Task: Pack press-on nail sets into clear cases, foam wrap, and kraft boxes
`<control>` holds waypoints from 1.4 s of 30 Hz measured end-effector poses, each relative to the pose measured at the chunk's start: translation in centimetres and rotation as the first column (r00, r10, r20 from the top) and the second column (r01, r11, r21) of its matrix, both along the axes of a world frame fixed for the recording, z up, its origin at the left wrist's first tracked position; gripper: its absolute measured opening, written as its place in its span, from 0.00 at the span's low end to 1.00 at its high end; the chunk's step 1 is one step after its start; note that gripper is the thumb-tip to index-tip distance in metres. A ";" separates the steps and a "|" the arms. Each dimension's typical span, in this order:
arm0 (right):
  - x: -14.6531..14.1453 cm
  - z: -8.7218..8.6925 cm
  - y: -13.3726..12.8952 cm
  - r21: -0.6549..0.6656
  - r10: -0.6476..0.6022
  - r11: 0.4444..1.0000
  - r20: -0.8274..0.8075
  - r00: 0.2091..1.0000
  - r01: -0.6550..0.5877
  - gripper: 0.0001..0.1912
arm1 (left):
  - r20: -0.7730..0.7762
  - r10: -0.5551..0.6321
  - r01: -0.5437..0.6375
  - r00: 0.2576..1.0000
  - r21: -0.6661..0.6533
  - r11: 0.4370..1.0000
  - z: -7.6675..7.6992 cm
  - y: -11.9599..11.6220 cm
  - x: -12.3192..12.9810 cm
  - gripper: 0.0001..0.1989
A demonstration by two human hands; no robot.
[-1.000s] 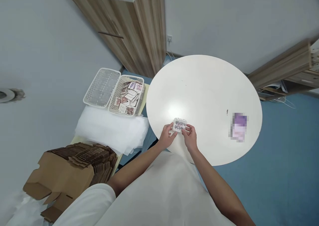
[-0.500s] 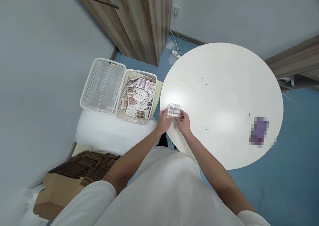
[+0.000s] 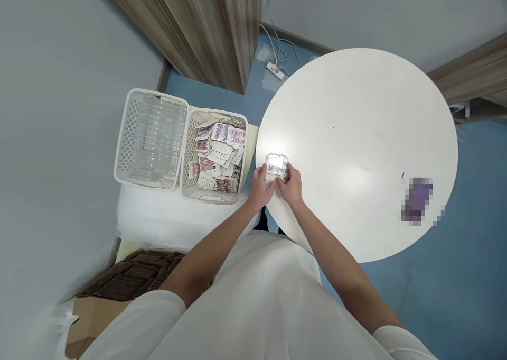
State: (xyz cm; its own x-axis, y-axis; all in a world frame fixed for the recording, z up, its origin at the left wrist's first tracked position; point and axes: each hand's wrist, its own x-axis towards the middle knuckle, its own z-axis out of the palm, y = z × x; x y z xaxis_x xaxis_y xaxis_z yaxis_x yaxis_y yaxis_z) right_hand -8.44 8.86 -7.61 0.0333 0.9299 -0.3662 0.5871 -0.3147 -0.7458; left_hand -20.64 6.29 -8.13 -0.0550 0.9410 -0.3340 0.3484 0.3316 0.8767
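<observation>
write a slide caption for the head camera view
Two bare hands hold a small clear plastic case over a round white table, beside two white perforated baskets.

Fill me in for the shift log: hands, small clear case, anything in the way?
Left hand, right hand holding clear case by opposite sides. Glare across case. Blurred purple item rightward on white table, apart from hands.

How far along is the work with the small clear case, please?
Apparently done: dark patterned contents show inside the clear case. In hand: the left hand and right hand hold its edges. Probably left: cards in the right basket and clear plastic pieces in the left basket.
</observation>
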 end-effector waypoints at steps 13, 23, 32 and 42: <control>0.4 0.0 -0.3 0.011 0.035 0.999 -0.021 0.999 -0.035 0.34 | 0.006 0.046 -0.046 0.999 0.020 0.999 -0.8 -0.5 0.5 0.34; 2.0 0.4 -2.1 -0.065 0.013 0.997 -0.332 0.943 -0.037 0.44 | 0.136 0.256 -0.259 0.957 0.002 0.966 -0.4 -2.0 1.6 0.38; 8.4 2.7 -9.1 -0.085 0.173 0.973 -0.352 0.920 -0.216 0.35 | 0.010 0.312 -0.311 0.950 -0.054 0.949 2.7 -12.1 2.6 0.27; 11.1 1.9 -13.4 -0.142 0.333 0.911 -0.301 0.894 -0.387 0.21 | -0.085 0.441 -0.449 0.893 -0.201 0.870 4.2 -22.3 1.9 0.20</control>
State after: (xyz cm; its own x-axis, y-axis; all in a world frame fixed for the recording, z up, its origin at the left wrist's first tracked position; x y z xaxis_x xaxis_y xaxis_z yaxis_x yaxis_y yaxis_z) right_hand 2.67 -4.58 -5.70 -0.4132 0.7689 -0.4878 0.4773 -0.2733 -0.8351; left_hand -18.73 -15.99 -3.92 -0.4671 0.7221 -0.5103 0.1493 0.6332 0.7594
